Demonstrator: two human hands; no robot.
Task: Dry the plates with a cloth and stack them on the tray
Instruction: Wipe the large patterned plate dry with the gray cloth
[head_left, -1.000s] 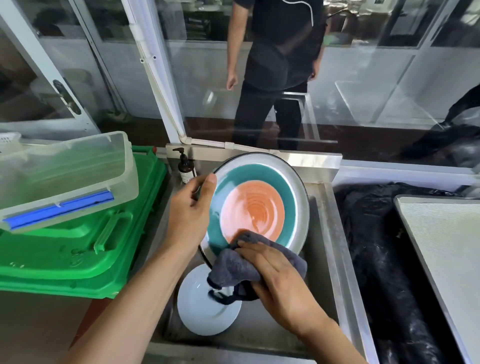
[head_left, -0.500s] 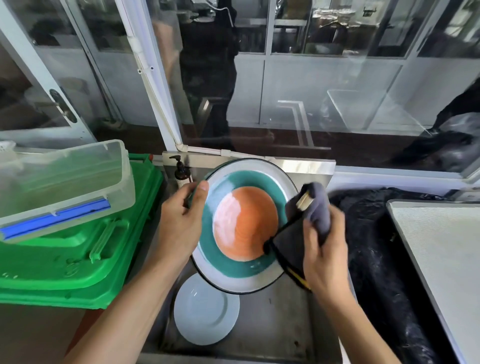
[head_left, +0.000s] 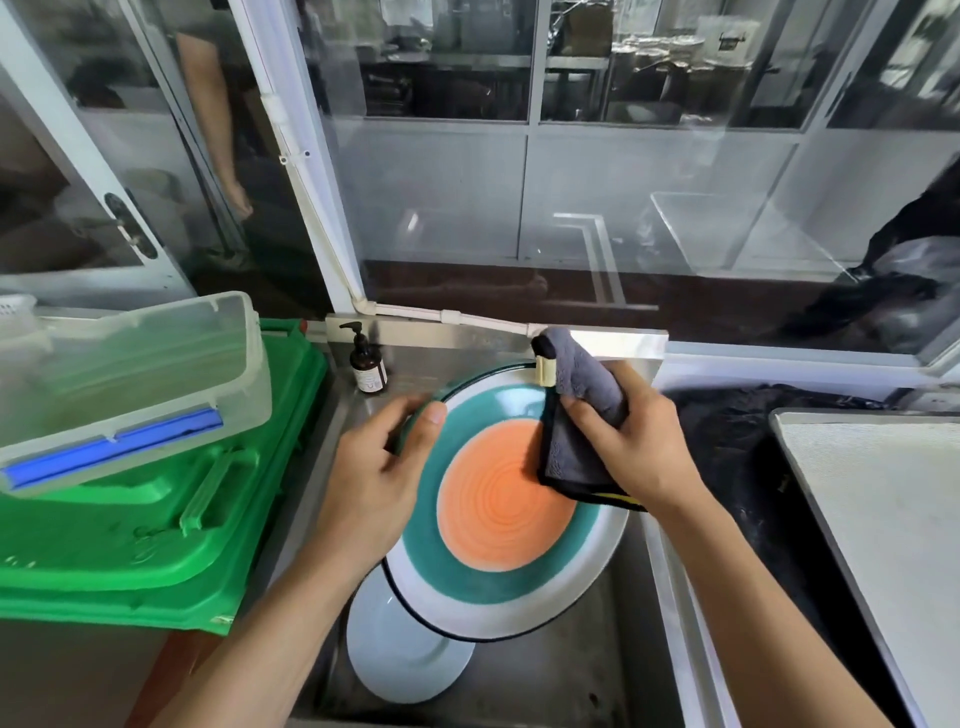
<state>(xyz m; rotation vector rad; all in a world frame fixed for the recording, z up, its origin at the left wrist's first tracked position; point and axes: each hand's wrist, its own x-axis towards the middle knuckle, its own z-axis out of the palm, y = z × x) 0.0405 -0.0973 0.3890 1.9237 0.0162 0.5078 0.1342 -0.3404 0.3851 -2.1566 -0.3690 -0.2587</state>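
Clear tub (head_left: 130, 384) on green crates (head_left: 156, 519) at left, my left hand (head_left: 374, 478) gripping the big plate (head_left: 498, 571) by its left rim at frame center over the sink (head_left: 571, 675), small plate (head_left: 405, 660) beneath, my right hand (head_left: 639, 441) clutching the grey cloth (head_left: 576, 415) against its upper right, pale tray (head_left: 883, 519) far right.

— The sink (head_left: 597, 680)? 
— Brushed metal, dull sheen. 
— And the big plate (head_left: 498, 519)? 
— Glossy glazed ceramic; so is the pale plate (head_left: 405, 654) near it. 
— The cloth (head_left: 582, 415)? 
— Soft grey nap, matt. 
— On the left? 
— Shiny green plastic crates (head_left: 130, 545), a clear plastic box (head_left: 130, 374).
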